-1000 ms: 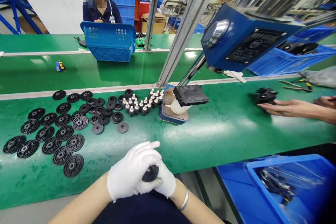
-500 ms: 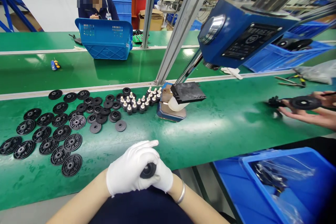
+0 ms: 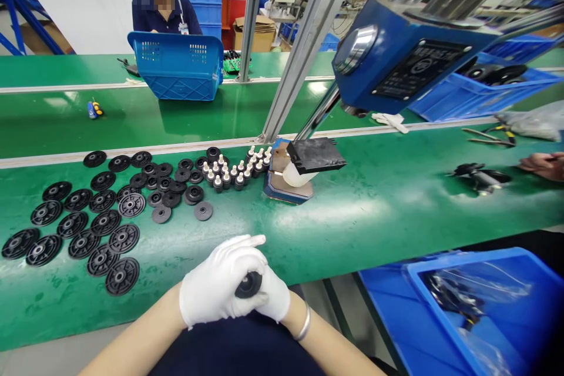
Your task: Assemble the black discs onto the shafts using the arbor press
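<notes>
Both my hands wear white gloves and meet at the front edge of the green bench. My left hand (image 3: 218, 282) is wrapped round a small black round part with a hole in it (image 3: 248, 285). Pressed against its far side is my right hand (image 3: 275, 298), its fingers mostly hidden behind the left one. Beyond them on the bench lie several large black spoked wheels (image 3: 122, 275), smaller black discs (image 3: 203, 211) and black pieces with white stems (image 3: 239, 180). A blue press (image 3: 396, 59) carries a black block (image 3: 319, 154) above its base (image 3: 288, 188).
At the right a co-worker's hand (image 3: 544, 165) is near a black assembly (image 3: 478, 176) on the bench. A blue bin (image 3: 489, 264) with bagged parts stands front right. Across the bench, a person sits behind a blue basket (image 3: 178, 64). Pliers (image 3: 491, 136) lie at the right.
My hands stay almost still, closed round the black part. At the right, the co-worker's hands have drawn back rightward, and the black assembly now rests on the bench.
</notes>
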Available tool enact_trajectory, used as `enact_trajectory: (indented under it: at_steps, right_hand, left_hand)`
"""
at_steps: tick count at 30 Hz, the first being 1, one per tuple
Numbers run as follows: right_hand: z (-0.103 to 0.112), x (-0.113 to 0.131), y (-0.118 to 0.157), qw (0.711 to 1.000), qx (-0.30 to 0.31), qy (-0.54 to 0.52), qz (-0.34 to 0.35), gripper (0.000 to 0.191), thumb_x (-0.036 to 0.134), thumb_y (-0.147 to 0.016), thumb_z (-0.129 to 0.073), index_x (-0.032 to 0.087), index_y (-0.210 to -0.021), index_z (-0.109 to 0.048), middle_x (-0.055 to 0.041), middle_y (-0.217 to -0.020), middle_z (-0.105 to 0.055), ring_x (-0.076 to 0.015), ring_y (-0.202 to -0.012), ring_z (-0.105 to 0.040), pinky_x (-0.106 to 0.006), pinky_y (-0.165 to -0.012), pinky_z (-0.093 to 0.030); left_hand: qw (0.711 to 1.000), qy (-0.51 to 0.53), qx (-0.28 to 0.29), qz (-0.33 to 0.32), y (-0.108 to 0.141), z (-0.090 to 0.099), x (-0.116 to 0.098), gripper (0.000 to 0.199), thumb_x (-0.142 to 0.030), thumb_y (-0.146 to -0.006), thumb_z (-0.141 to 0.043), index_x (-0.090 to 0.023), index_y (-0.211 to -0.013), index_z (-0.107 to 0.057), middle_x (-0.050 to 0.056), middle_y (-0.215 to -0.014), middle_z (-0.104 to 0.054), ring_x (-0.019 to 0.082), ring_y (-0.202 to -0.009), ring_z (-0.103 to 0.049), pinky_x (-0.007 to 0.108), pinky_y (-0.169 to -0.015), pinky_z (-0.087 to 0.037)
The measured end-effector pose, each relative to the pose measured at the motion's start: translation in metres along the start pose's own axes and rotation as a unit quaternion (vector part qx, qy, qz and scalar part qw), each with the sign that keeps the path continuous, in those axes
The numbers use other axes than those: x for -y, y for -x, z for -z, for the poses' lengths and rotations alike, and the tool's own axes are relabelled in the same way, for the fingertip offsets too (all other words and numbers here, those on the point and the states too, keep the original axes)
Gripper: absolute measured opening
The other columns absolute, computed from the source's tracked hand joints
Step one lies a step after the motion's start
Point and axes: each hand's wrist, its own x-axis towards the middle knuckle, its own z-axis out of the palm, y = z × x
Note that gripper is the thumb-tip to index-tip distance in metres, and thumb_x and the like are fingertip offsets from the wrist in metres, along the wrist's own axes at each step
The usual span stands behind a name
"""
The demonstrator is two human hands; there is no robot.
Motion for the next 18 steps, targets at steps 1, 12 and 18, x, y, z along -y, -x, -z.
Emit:
enact_trajectory:
  at_steps: [1,12,18]
  right_hand:
    - [0.000,0.000,-0.001,1.000,-0.006,-0.008,-0.002,0.038,0.020,-0.083,-0.057,0.017,-0.121,-0.059,-0.0128,-0.126,-0.059,-0.0254,-0.120,-0.053,-0.041,-0.105,-0.042]
    - [0.071,0.050,-0.001,0.956,-0.195,-0.189,-0.108,0.036,0.025,-0.066,-0.078,0.020,-0.096,-0.058,-0.0018,-0.090,-0.070,-0.0211,-0.085,-0.068,-0.031,-0.076,-0.055]
    - [0.180,0.097,-0.009,0.924,-0.377,0.053,-0.042,0.018,0.034,-0.075,-0.068,0.021,-0.086,-0.064,-0.0001,-0.086,-0.068,-0.0178,-0.082,-0.062,-0.028,-0.076,-0.048]
  left_hand:
    - [1.000,0.002,-0.011,0.002,0.001,-0.002,0.001,0.028,-0.028,-0.077,-0.071,-0.023,-0.098,-0.053,0.004,-0.112,-0.066,0.023,-0.130,-0.046,0.039,-0.112,-0.034]
    - [0.940,0.233,-0.223,0.112,-0.031,-0.006,0.004,0.026,-0.037,-0.090,-0.053,-0.024,-0.113,-0.052,0.010,-0.125,-0.063,0.028,-0.120,-0.058,0.048,-0.099,-0.050]
    - [0.960,0.153,-0.228,0.049,-0.103,0.008,-0.011,0.057,-0.039,-0.089,-0.056,-0.022,-0.139,-0.035,0.013,-0.147,-0.041,0.029,-0.135,-0.041,0.052,-0.110,-0.037]
